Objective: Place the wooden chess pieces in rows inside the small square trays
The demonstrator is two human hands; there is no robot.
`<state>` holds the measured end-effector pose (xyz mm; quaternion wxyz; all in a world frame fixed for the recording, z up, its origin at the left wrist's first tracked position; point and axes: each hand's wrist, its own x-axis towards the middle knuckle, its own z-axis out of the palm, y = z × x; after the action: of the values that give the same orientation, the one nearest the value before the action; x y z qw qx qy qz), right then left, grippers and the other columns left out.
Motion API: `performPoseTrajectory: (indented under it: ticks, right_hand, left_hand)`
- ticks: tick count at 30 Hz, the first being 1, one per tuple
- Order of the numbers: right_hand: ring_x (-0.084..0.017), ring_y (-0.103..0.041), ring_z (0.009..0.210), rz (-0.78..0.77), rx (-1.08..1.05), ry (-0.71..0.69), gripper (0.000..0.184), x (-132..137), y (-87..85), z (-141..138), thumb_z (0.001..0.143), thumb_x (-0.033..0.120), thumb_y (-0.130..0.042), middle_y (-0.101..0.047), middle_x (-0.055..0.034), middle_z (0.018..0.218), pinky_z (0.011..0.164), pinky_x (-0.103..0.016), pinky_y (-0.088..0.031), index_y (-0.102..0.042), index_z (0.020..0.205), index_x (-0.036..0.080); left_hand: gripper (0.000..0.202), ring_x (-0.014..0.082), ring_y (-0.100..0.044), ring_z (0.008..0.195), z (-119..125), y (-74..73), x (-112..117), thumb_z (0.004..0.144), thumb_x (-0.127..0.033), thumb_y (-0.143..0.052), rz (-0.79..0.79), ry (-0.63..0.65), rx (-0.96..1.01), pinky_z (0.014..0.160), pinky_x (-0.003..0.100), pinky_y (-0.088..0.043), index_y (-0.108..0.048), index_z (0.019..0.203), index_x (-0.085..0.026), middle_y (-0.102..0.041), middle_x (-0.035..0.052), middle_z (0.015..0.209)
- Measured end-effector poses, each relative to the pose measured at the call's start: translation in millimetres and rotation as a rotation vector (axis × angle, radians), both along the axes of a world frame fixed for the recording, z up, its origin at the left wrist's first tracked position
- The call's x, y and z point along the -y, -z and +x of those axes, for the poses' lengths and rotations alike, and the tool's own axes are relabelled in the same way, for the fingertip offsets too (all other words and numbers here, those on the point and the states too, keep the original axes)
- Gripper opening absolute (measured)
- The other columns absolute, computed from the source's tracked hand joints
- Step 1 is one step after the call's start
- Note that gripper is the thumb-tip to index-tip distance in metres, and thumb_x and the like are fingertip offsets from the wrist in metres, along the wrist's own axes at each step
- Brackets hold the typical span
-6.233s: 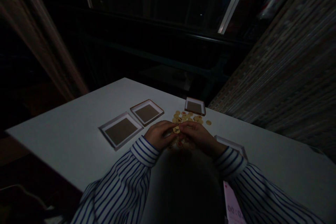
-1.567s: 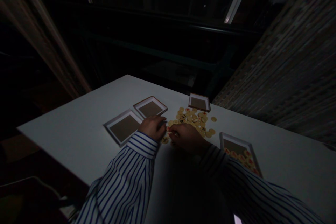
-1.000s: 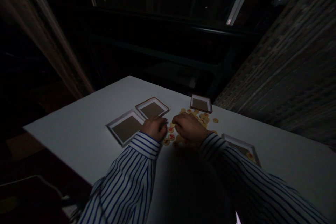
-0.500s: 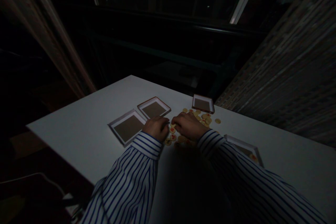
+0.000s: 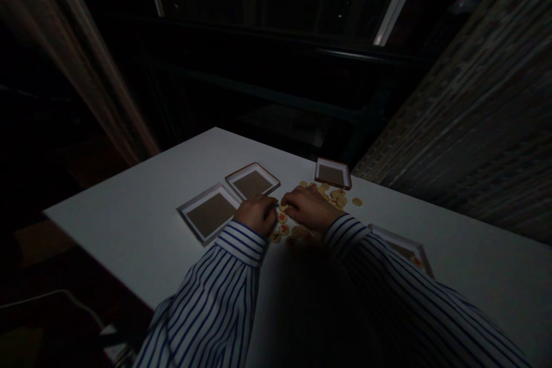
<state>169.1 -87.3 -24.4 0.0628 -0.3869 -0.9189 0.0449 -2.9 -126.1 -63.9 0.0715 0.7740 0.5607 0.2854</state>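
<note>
Both hands are resting knuckles-up on the white table [image 5: 129, 224], fingers curled down and meeting over a scatter of small round yellow discs [image 5: 283, 219]. The left hand [image 5: 257, 214] is curling in from one side and the right hand [image 5: 309, 207] from the other, with their fingertips almost touching. In this dim light I cannot tell whether either hand is actually pinching a disc or only pressing on one. A few discs with red marks are lying in the gap between the two hands and just under the left hand's wrist side, while more are spreading out beyond the right hand's knuckles. The discs are looking light, hard and smooth, probably apt to slide on the tabletop, so a pinch across the rim between thumb and fingertip is seeming the surest hold. Just outside the left hand two shallow trays are lying flat, the nearer tray [image 5: 210, 214] beside the wrist and the farther tray [image 5: 253, 183] next to the fingertips. Past the right hand's fingertips a small tray [image 5: 332, 173] is sitting, and a fourth tray [image 5: 403, 244] is showing partly behind the right striped sleeve [image 5: 388, 287].
</note>
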Motion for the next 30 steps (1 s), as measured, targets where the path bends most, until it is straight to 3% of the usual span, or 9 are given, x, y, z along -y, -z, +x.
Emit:
performPoseTrajectory:
  ticks: [3, 8, 13, 21, 30]
  right_hand:
    - [-0.018, -0.055, 0.088, -0.136, -0.216, 0.026, 0.021, -5.3, 1.1, 2.3, 0.081, 0.032, -0.052, -0.063, -0.0061, 0.090, 0.079, -0.032, -0.037, -0.063, 0.094, 0.019]
    - [-0.013, -0.056, 0.070, -0.537, -0.637, 0.070, 0.022, -11.6, 3.1, 2.1, 0.078, 0.033, -0.056, -0.063, -0.0033, 0.077, 0.064, -0.025, -0.043, -0.061, 0.087, 0.014]
    - [-0.011, -0.056, 0.066, -0.743, -0.815, 0.155, 0.020, -7.7, -0.4, -0.6, 0.073, 0.033, -0.061, -0.063, -0.0018, 0.073, 0.064, -0.024, -0.043, -0.062, 0.081, 0.014]
    - [-0.011, -0.056, 0.067, -0.809, -0.863, 0.147, 0.015, -4.3, -2.5, -3.5, 0.074, 0.028, -0.058, -0.064, -0.0017, 0.072, 0.069, -0.026, -0.044, -0.064, 0.077, 0.015]
    - [-0.011, -0.056, 0.066, -0.790, -0.899, 0.106, 0.020, -1.1, -1.4, -0.7, 0.075, 0.034, -0.060, -0.063, -0.0015, 0.070, 0.066, -0.025, -0.044, -0.064, 0.080, 0.015]
  left_hand:
    - [0.031, 0.0237, -0.060, 0.093, -0.9, 1.2, -1.2, 0.075, -0.021, -0.048, 0.015, 0.007, 0.012, 0.084, 0.037, -0.046, -0.063, 0.101, -0.015, -0.066, 0.0099, 0.099]
    - [0.034, 0.0227, -0.059, 0.095, -0.9, 1.9, -2.1, 0.075, -0.025, -0.052, 0.085, -0.015, 0.081, 0.084, 0.036, -0.046, -0.059, 0.107, -0.017, -0.066, 0.0083, 0.101]
    - [0.032, 0.0212, -0.059, 0.094, 2.5, 1.6, -0.7, 0.076, -0.027, -0.056, 0.183, -0.005, 0.162, 0.083, 0.035, -0.047, -0.058, 0.106, -0.018, -0.066, 0.0071, 0.099]
    - [0.023, 0.0196, -0.061, 0.089, 4.9, -1.7, 2.0, 0.078, -0.026, -0.056, 0.256, 0.029, 0.193, 0.080, 0.033, -0.048, -0.061, 0.099, -0.018, -0.067, 0.0063, 0.093]
    - [0.020, 0.0176, -0.062, 0.082, 8.3, -5.9, 4.9, 0.075, -0.027, -0.059, 0.265, -0.019, 0.264, 0.074, 0.030, -0.049, -0.063, 0.093, -0.019, -0.067, 0.0049, 0.085]
